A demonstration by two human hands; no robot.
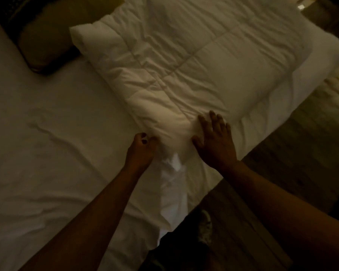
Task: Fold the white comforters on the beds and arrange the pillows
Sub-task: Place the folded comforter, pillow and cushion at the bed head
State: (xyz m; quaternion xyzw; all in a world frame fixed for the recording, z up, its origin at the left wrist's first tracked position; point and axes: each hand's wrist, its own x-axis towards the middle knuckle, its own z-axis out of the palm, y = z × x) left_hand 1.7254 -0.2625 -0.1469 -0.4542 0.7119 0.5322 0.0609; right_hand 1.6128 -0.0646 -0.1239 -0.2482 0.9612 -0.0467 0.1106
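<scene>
A white quilted comforter [194,61] lies folded into a thick rectangle across the far right part of the bed [47,153]. Its near corner sits right in front of me. My left hand [141,151] is curled at that corner with the fingers pinching the comforter's edge. My right hand [213,139] rests flat on top of the same corner, fingers spread, pressing the fabric down. A dark olive pillow [45,42] lies at the upper left, touching the comforter's far left end.
The white fitted sheet is wrinkled and bare on the left. The bed's corner is near my legs and a light shoe [205,225]. Patterned carpet [311,143] runs along the bed's right side. Dim room, a small light [300,6] at top right.
</scene>
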